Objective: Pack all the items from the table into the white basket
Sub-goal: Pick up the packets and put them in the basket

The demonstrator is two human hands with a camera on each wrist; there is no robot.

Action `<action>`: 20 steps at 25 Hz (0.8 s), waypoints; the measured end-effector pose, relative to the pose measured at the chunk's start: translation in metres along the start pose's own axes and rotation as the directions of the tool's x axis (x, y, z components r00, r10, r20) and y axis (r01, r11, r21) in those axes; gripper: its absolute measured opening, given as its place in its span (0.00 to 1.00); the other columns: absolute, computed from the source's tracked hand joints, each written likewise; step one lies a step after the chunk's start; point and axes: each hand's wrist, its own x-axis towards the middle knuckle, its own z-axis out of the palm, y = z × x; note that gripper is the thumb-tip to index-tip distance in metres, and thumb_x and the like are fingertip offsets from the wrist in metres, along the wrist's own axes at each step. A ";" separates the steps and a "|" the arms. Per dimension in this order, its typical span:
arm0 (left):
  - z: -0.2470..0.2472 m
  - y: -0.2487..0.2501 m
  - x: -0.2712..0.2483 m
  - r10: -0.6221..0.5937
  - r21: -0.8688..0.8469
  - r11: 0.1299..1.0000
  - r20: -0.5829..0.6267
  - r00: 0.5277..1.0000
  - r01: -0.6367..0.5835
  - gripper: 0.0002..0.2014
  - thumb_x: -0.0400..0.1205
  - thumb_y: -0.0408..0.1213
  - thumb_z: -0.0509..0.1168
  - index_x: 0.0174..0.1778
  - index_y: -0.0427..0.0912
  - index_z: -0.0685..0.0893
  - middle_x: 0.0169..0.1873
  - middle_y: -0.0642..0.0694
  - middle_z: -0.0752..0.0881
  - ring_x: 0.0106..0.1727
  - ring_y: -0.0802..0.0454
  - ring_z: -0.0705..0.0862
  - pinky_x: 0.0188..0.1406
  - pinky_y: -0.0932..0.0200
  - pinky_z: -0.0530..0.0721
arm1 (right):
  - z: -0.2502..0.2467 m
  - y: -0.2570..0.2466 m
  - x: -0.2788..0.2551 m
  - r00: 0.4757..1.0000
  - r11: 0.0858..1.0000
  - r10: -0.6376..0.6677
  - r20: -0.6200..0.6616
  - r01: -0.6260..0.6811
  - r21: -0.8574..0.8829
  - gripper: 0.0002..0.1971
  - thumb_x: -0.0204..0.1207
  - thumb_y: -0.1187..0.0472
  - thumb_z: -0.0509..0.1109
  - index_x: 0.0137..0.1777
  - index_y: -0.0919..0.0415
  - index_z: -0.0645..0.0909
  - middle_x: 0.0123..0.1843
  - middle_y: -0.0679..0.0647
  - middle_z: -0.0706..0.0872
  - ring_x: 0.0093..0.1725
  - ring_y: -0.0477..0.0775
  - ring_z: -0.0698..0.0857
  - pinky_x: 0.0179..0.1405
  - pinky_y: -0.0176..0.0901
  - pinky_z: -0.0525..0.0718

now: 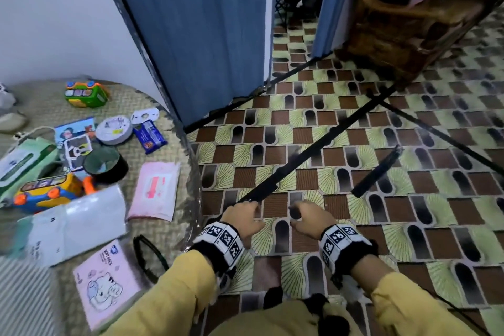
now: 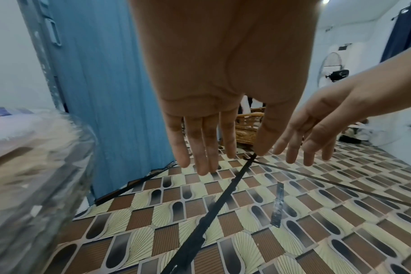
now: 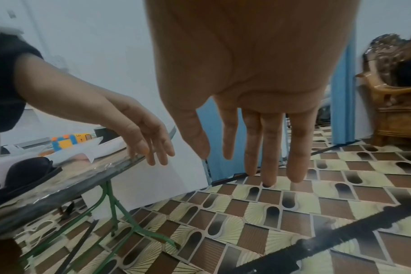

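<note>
Left hand: the left hand (image 1: 243, 217) is held out over the tiled floor (image 1: 354, 144), just right of the table edge; its fingers (image 2: 201, 148) are extended and loosely spread, and nothing is held.
Right hand: the right hand (image 1: 311, 217) is held beside the left, apart from it; its fingers (image 3: 270, 144) hang straight and nothing is gripped.
Table: a round glass-topped table (image 1: 188, 161) over a woven surface is seen at the left, on green metal legs (image 3: 110, 200).
Items on the table: a green toy (image 1: 86, 93) is placed at the far side; a round white tin (image 1: 114, 129), a blue snack packet (image 1: 150, 136), a pink wipes pack (image 1: 155, 189), a black cylindrical container (image 1: 105, 163), a yellow and blue toy (image 1: 47, 189), a green wipes pack (image 1: 23, 161), a white pouch (image 1: 79, 222), a pink tissue pack (image 1: 106, 284) and a black ring-shaped object (image 1: 148, 258) are spread nearer.
White basket: it is not shown in any view.
Floor: black tripod legs (image 1: 286, 174) are crossed over the tiles ahead of both hands.
Surroundings: a blue folding door (image 1: 204, 35) is seen behind the table, and carved wooden furniture (image 1: 409, 16) at the far right.
Sleeves: yellow sleeves (image 1: 174, 294) and marker-patterned wristbands (image 1: 226, 240) are worn on both arms.
</note>
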 end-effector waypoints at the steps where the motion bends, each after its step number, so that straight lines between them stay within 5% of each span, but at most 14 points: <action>1: -0.004 -0.006 0.005 -0.027 -0.023 0.999 -0.010 1.000 0.026 0.21 0.80 0.49 0.63 0.67 0.44 0.76 0.65 0.44 0.81 0.65 0.44 0.80 0.63 0.52 0.78 | -0.005 -0.004 0.014 1.000 0.999 -0.027 0.011 0.027 -0.018 0.24 0.79 0.52 0.65 0.74 0.57 0.70 0.71 0.58 0.76 0.68 0.57 0.78 0.66 0.49 0.78; 9: -0.040 -0.056 0.036 -0.292 -0.306 0.918 -0.086 0.953 0.253 0.21 0.78 0.51 0.65 0.65 0.47 0.77 0.63 0.45 0.81 0.65 0.45 0.79 0.62 0.52 0.79 | -0.057 -0.050 0.126 0.947 0.935 -0.267 0.177 0.299 -0.191 0.18 0.80 0.53 0.64 0.69 0.55 0.74 0.66 0.58 0.78 0.64 0.58 0.80 0.61 0.49 0.80; 14: -0.072 -0.082 0.043 -0.525 -0.486 0.782 -0.175 0.833 0.391 0.22 0.79 0.49 0.65 0.67 0.43 0.78 0.62 0.42 0.82 0.62 0.45 0.81 0.61 0.54 0.79 | -0.098 -0.099 0.192 0.848 0.798 -0.420 0.323 0.515 -0.313 0.22 0.80 0.51 0.63 0.73 0.54 0.70 0.68 0.56 0.78 0.65 0.58 0.80 0.60 0.46 0.80; 18: -0.082 -0.091 0.038 -0.685 -0.635 0.639 -0.214 0.697 0.433 0.19 0.79 0.46 0.66 0.64 0.43 0.79 0.58 0.43 0.84 0.59 0.45 0.82 0.59 0.54 0.80 | -0.114 -0.138 0.231 0.736 0.680 -0.546 0.400 0.668 -0.302 0.21 0.80 0.53 0.63 0.72 0.56 0.72 0.53 0.50 0.83 0.53 0.55 0.83 0.50 0.44 0.80; 20: -0.084 -0.096 0.033 -0.744 -0.683 0.571 -0.198 0.638 0.454 0.19 0.79 0.47 0.66 0.64 0.43 0.79 0.58 0.44 0.84 0.60 0.45 0.82 0.59 0.52 0.80 | -0.119 -0.163 0.244 0.685 0.612 -0.589 0.429 0.725 -0.317 0.20 0.80 0.52 0.63 0.71 0.54 0.73 0.60 0.53 0.82 0.58 0.56 0.83 0.54 0.46 0.82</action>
